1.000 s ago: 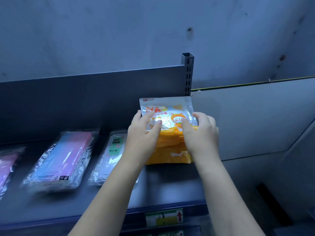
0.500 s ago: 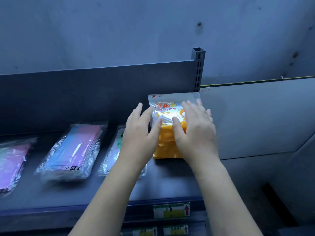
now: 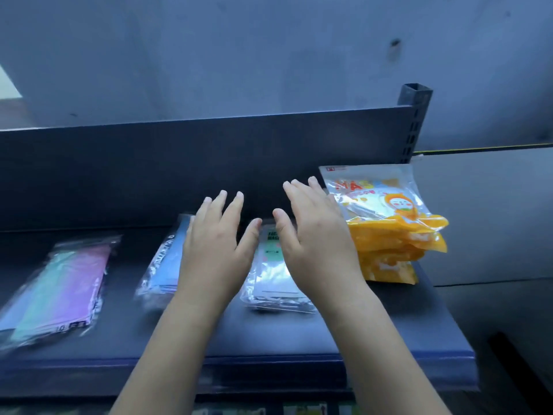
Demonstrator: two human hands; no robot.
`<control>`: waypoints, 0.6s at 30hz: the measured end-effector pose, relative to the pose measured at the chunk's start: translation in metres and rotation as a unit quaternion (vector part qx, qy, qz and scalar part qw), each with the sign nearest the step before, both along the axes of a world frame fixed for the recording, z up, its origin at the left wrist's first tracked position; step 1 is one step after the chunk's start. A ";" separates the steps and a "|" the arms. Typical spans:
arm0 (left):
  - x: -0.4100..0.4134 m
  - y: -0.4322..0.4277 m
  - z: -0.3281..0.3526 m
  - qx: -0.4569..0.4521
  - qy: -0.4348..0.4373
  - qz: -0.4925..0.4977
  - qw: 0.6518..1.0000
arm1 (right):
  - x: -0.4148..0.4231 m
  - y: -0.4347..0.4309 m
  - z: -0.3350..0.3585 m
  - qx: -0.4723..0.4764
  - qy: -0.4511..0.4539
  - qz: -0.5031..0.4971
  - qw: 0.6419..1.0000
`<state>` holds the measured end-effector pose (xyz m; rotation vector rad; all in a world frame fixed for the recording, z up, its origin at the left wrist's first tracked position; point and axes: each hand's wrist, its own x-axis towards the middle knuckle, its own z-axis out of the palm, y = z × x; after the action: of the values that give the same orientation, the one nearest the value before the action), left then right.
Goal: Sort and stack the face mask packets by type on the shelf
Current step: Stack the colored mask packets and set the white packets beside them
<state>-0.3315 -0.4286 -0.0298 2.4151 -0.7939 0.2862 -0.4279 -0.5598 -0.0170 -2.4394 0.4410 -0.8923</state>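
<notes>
The shelf (image 3: 269, 333) holds one pink packet (image 3: 68, 286), one blue packet (image 3: 167, 265), one white packet (image 3: 273, 283) and one orange stack (image 3: 389, 235); left hand (image 3: 212, 247) and right hand (image 3: 314, 244) hover, fingers (image 3: 232, 212) spread, empty.

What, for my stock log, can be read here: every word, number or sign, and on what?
"MAS": orange packet; the letters after it are lost in glare and the small print below is blurred.
"FAC" over "MAS": green-label packet; the rest is behind the right hand.
Pink packet: bottom label too blurred.
Shelf tags: too small to read.
</notes>
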 end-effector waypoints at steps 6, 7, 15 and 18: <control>0.049 0.095 -0.010 0.014 0.042 0.035 0.998 | 0.053 0.085 -0.015 0.030 0.057 0.037 0.997; 0.057 0.113 -0.011 0.014 0.052 0.033 0.998 | 0.061 0.102 -0.017 0.035 0.067 0.038 0.996; 0.117 0.248 -0.030 -0.003 0.117 0.079 0.990 | 0.118 0.239 -0.032 0.096 0.092 0.073 0.988; 0.141 0.296 -0.044 0.033 0.126 0.098 0.987 | 0.138 0.285 -0.042 0.138 0.121 0.085 0.979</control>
<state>-0.1903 -0.1331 -0.0737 2.5301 -0.4607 0.0261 -0.2896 -0.2747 -0.0587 -2.2927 0.4048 -0.4330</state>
